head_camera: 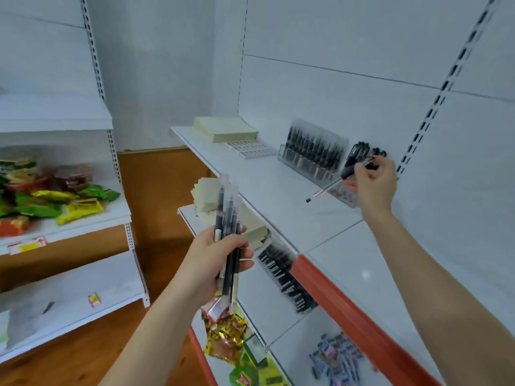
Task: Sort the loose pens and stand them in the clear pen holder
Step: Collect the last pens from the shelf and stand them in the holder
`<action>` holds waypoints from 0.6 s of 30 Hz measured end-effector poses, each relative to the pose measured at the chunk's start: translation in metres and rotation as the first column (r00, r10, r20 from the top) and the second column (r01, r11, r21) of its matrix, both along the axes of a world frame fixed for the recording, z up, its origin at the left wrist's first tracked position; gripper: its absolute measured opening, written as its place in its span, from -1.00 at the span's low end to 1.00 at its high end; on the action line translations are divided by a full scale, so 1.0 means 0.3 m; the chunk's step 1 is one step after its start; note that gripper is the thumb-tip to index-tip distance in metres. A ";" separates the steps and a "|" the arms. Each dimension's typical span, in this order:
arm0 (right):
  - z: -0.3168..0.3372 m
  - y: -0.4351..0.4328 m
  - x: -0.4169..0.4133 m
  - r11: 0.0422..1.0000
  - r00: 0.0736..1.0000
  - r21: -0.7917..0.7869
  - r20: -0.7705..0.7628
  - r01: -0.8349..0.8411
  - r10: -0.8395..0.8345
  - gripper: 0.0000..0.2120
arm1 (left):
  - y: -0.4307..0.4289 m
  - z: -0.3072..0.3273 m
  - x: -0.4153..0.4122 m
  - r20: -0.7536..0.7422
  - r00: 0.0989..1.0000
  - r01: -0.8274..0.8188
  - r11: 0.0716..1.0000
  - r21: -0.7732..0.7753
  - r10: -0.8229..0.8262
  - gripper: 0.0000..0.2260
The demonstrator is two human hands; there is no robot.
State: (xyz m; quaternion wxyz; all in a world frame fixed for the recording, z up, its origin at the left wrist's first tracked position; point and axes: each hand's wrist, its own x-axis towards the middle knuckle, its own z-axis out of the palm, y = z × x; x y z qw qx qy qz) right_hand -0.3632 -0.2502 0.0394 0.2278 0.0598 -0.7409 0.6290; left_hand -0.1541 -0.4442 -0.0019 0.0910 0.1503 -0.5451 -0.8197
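Loose black pens with clear caps (229, 215): a bundle stands upright in my left hand (207, 256), fingers curled round the barrels, in front of the white metal shelf (264, 188). My right hand (373, 186) pinches one slim black pen with a red band (328, 188), slanted down to the left above the shelf, just right of the clear plastic pen holder (312, 160), which holds rows of black pens.

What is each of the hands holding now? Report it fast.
Left hand: gripping a bundle of pens.
Right hand: pinching a single pen.
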 end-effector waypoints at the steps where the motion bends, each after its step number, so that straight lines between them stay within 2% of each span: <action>1: 0.000 -0.003 -0.031 0.999 0.999 -0.012 0.000 0.047 -0.047 -0.71 | -0.038 0.003 -0.051 -0.006 0.999 0.045 0.999 -0.013 -0.045 -0.90; 5: 0.005 0.002 -0.114 0.965 0.968 -0.097 -0.031 0.244 -0.248 -0.78 | -0.167 0.025 -0.262 -0.071 0.971 0.226 0.974 -0.036 -0.228 -0.96; 9: 0.011 0.053 -0.124 0.901 0.904 -0.134 -0.059 0.413 -0.424 -0.81 | -0.197 0.027 -0.430 -0.054 0.920 0.389 0.921 -0.006 -0.389 -0.96; 14: 0.027 0.079 -0.159 0.837 0.829 -0.093 -0.111 0.540 -0.547 -0.81 | -0.178 0.007 -0.584 -0.016 0.871 0.491 0.871 0.016 -0.490 -0.95; 18: 0.048 0.074 -0.236 0.826 0.815 0.026 -0.183 0.563 -0.549 -0.80 | -0.153 0.020 -0.711 -0.015 0.866 0.501 0.866 0.009 -0.500 -0.95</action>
